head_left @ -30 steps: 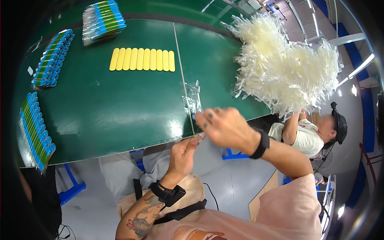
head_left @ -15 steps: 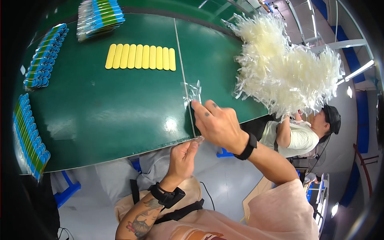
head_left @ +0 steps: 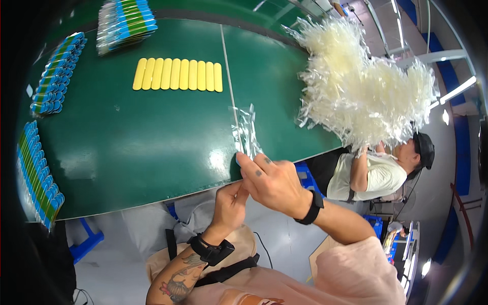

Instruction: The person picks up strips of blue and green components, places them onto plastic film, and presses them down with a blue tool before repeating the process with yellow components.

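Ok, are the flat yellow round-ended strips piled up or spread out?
Spread out: the flat yellow round-ended strips lie side by side in one row on the glossy green table.

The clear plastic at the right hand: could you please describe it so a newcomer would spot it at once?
Across the green table runs a pale seam. Along its near end, just beyond the right hand, is the clear plastic. Unlike the big whitish heap farther right, it is small and see-through.
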Available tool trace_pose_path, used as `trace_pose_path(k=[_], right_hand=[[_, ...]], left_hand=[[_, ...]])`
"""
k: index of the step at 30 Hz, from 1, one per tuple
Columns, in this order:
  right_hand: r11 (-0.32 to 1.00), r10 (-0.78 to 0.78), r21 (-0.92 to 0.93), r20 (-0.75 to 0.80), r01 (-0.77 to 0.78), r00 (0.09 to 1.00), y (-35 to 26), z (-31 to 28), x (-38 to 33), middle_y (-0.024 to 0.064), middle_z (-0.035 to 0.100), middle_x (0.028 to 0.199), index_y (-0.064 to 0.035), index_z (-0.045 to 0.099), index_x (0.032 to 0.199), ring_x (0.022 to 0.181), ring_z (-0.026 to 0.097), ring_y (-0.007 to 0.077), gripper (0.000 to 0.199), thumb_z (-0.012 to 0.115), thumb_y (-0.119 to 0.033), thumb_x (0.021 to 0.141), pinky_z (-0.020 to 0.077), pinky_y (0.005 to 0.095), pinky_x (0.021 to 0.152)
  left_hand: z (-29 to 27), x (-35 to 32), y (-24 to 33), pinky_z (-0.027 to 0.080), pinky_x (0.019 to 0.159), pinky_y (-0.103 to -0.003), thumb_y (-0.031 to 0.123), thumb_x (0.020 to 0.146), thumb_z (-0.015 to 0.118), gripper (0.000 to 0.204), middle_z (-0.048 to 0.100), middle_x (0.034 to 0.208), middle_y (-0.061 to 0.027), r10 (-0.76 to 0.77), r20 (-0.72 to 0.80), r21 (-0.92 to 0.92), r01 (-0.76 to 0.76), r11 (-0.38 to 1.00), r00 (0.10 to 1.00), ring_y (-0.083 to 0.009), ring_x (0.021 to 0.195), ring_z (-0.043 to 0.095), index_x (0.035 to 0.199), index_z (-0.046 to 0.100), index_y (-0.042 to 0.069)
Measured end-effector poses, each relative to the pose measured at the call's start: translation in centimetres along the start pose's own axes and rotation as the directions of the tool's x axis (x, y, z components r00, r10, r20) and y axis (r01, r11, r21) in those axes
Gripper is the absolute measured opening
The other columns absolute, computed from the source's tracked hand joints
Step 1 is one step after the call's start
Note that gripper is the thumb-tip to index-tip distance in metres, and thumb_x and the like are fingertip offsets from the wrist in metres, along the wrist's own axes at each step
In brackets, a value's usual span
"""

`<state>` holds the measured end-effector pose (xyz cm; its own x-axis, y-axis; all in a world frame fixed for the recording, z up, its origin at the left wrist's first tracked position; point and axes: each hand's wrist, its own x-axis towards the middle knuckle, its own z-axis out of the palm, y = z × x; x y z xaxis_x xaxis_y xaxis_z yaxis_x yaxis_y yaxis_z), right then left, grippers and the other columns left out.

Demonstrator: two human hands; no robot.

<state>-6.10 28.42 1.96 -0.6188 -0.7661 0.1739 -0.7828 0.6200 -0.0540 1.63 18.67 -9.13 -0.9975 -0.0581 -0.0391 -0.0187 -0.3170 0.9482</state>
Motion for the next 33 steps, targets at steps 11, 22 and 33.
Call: trace_pose_path(k=[11,22,33], right_hand=[[0.995,0.104,-0.002,-0.008,-0.104,0.995,0.2,-0.1,1.4,0.0092,0.059,0.077,-0.0052,0.065,0.114,0.06,0.062,0.0262,0.033,0.07,-0.008,0.082,0.0481,0.0378,0.049],[0.992,0.122,0.027,-0.001,-0.122,0.993,0.9,-0.1,1.8,0.0117,0.061,0.076,-0.0048,0.065,0.114,0.063,0.063,0.0299,0.03,0.067,-0.011,0.085,0.0487,0.0415,0.052],[0.99,0.134,0.056,-0.002,-0.133,0.991,1.5,-0.1,3.1,0.0143,0.06,0.074,-0.0037,0.064,0.113,0.063,0.063,0.0334,0.027,0.065,-0.01,0.087,0.0506,0.0432,0.056]], left_hand=[[0.5,-0.2,0.6,0.04,0.061,-0.029,0.025,0.105,0.053,0.033,0.054,0.068,-0.001,0.045,-0.039,-0.009,-0.046,0.999,0.998,-0.0103,0.065,0.045,0.108,0.068,-0.004],[0.8,-0.1,0.5,0.045,0.07,-0.029,0.026,0.106,0.051,0.035,0.064,0.079,-0.0051,-0.037,0.004,-0.003,0.037,0.999,0.999,-0.0114,0.074,0.053,0.108,0.068,-0.004],[0.6,0.2,0.4,0.049,0.084,-0.03,0.025,0.107,0.049,0.037,0.072,0.1,-0.0093,-0.084,0.054,-0.047,0.087,0.995,0.995,-0.0145,0.088,0.061,0.113,0.069,-0.006]])
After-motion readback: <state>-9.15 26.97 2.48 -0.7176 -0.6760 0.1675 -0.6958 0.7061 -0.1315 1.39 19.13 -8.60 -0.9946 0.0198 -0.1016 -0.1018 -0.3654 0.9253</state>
